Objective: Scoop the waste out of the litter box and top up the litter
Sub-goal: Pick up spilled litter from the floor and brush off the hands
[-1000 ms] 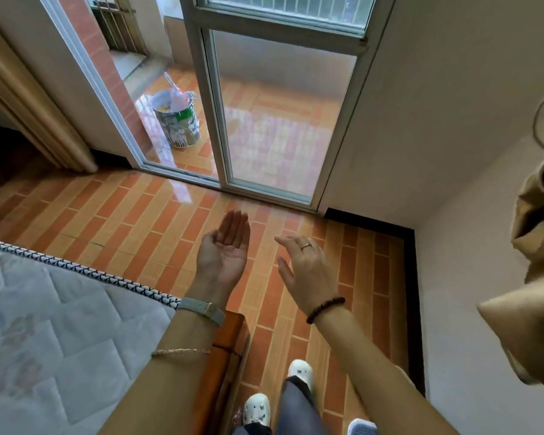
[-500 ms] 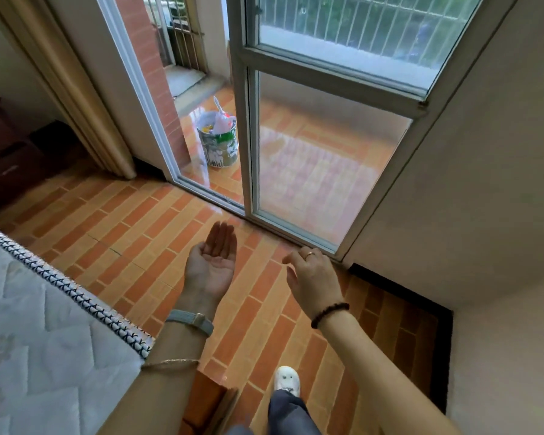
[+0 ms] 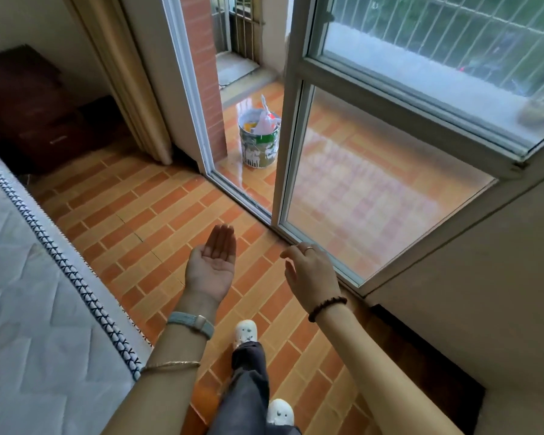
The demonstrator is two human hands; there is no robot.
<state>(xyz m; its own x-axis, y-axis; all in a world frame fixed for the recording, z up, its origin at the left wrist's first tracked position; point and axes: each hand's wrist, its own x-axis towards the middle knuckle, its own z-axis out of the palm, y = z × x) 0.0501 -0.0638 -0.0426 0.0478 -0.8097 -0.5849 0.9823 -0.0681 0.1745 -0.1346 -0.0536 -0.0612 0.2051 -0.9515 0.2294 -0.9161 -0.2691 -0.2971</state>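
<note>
Hands apart: left palm-up, right palm-down.

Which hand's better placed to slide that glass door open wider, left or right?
Right, most likely. The right hand hangs palm down, holding nothing, just in front of the sliding door and its upright edge. The left hand is open too, but turned palm up and farther from that edge.

the bucket at 12 o'clock holds things too blurred to name. the right hand at 5 o'clock hides its own fingertips behind its knuckles. the mattress at 8 o'clock runs off the left and bottom edges. a rounded shape at 2 o'clock is a blur behind the glass.
</note>
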